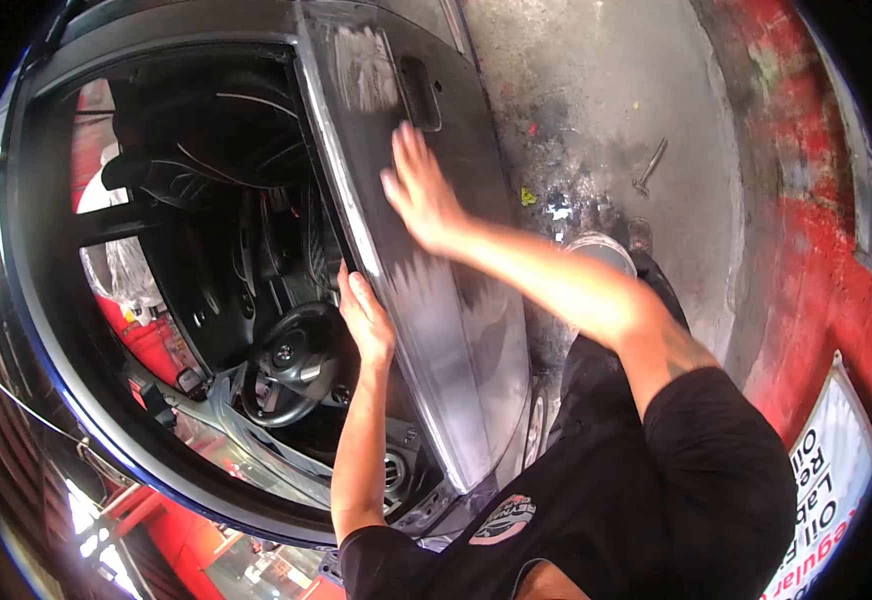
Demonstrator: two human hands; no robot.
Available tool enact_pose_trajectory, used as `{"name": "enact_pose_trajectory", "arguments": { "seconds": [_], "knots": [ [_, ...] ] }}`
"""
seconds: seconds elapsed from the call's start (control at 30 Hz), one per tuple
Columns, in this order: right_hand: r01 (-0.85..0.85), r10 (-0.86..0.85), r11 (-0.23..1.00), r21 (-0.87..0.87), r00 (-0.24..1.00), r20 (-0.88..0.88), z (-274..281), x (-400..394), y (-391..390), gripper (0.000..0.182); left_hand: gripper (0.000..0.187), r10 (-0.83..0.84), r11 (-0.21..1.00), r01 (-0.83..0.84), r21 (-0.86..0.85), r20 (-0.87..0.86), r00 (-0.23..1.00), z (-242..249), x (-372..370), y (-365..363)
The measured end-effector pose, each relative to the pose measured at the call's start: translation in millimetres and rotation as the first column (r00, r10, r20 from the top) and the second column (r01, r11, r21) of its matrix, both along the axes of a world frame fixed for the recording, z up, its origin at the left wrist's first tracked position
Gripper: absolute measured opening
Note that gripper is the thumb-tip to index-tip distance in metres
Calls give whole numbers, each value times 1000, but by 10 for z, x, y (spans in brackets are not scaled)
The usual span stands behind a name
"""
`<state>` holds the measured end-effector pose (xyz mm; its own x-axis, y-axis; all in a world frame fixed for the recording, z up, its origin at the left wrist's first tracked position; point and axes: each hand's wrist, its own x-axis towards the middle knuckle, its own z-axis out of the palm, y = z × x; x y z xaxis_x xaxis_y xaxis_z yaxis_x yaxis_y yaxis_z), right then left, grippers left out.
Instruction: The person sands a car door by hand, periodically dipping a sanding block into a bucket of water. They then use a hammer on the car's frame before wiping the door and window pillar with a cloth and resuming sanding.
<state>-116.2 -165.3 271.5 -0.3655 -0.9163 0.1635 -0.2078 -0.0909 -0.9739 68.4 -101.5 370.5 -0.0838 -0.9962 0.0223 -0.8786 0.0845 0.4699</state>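
Observation:
The dark car door has its outer panel partly coated with pale grey, dusty-looking patches. My right hand lies flat against this panel, fingers stretched out, a little blurred and holding nothing. Just beyond its fingertips is the recessed door handle. At the open window's lower edge, my left hand grips the door, with its fingers partly hidden on the inner side. A steering wheel shows through the window, left of that hand.
Black seats fill the cabin. On the stained concrete floor lie a hammer-like tool and a yellow scrap. A white round container stands near my legs. A printed sign leans by the red-painted strip.

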Motion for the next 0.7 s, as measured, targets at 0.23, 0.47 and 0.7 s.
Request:
{"name": "enact_pose_trajectory", "arguments": {
  "seconds": [0.23, 0.47, 0.7],
  "knots": [
    [-91, 93, 995, 34, 991, -97, -23, 479, 773, 80, 72, -17, 1000, 18, 17, -42, 999, 16, 1, 7],
    [62, -72, 990, -129, 995, -75, -46, -204, -524, 78, 72, 7, 1000, -7, -7, -10, 1000, -6, 2, 36],
    [-249, 246, 968, -25, 965, -92, 33, 623, 1202, 82, 68, -24, 1000, 24, -6, -100, 995, 52, -64, 19]
  ]
}}
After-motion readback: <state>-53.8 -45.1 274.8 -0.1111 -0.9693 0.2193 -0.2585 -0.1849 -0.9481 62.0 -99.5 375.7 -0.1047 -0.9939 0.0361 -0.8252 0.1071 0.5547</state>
